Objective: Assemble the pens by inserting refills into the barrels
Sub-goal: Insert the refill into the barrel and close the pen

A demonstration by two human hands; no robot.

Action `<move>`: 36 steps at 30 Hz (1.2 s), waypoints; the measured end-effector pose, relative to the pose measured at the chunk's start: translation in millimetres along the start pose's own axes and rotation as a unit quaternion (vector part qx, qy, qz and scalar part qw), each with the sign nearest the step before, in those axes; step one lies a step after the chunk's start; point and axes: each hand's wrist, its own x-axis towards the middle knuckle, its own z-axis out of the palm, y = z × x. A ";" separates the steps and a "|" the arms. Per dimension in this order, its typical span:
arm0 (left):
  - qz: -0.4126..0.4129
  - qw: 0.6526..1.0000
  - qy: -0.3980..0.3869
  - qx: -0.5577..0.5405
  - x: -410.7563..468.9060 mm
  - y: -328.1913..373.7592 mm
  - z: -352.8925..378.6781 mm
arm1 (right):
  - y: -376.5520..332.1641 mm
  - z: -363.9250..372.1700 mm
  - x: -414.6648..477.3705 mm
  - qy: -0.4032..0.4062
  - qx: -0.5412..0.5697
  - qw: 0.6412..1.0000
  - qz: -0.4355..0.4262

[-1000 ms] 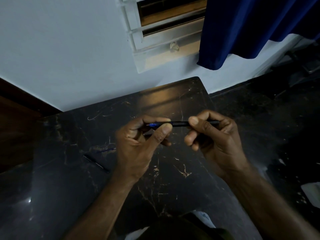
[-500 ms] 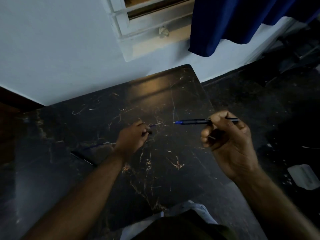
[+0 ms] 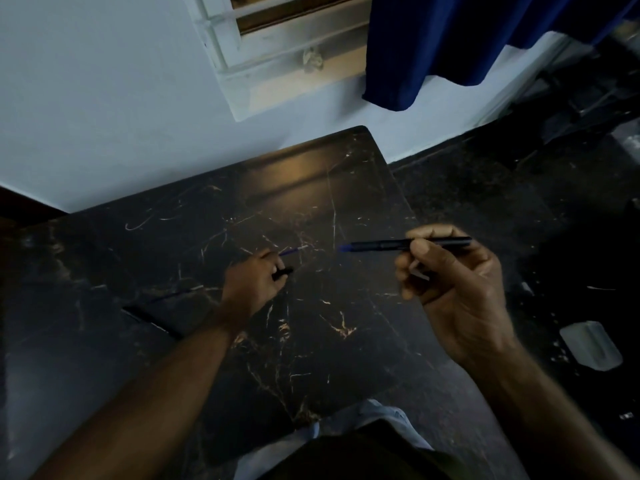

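Observation:
My right hand [image 3: 453, 292] holds a black pen barrel [image 3: 391, 244] level above the dark marble table [image 3: 311, 341], its blue tip pointing left. My left hand [image 3: 256, 282] rests low on the table's middle, fingers closed around a small black pen part [image 3: 282, 272]. A thin blue refill [image 3: 292, 251] lies on the table just beyond that hand's fingertips. Another blue refill [image 3: 176, 294] and a black barrel [image 3: 152, 322] lie on the table to the left of my left forearm.
A pale wall with a window frame [image 3: 270, 53] rises behind the table, and a blue curtain [image 3: 450, 46] hangs at the upper right. The dark floor to the right holds a white plastic piece [image 3: 590, 344]. The table's right edge runs diagonally near my right hand.
My hands have separated. The left hand let go of the pen and dropped to the table by the refill, while the right hand carried the barrel to the right.

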 end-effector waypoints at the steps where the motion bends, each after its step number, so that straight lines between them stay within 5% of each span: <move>1: 0.001 1.000 0.018 -0.023 -3.9 8.8 -8.9 | -2.6 0.5 0.1 0.008 -0.009 1.000 -0.017; 3: 0.015 0.987 0.086 -0.137 -13.1 31.5 -35.2 | -9.5 1.4 0.7 0.025 -0.032 0.997 -0.064; 6: 0.061 0.922 0.149 -0.353 -34.9 69.5 -93.1 | -21.0 2.6 3.2 0.028 -0.072 0.987 -0.138; 8: 0.103 0.896 0.159 -0.402 -51.5 90.4 -130.4 | -28.8 5.5 5.7 0.021 -0.087 0.981 -0.170; 25: 0.199 0.861 0.171 -0.436 -94.1 116.0 -188.5 | -30.2 41.7 -9.4 -0.068 -0.067 0.979 -0.179; 36: 0.192 0.880 0.161 -0.403 -96.1 91.3 -187.8 | 5.6 45.3 -0.9 -0.130 -0.001 0.987 -0.090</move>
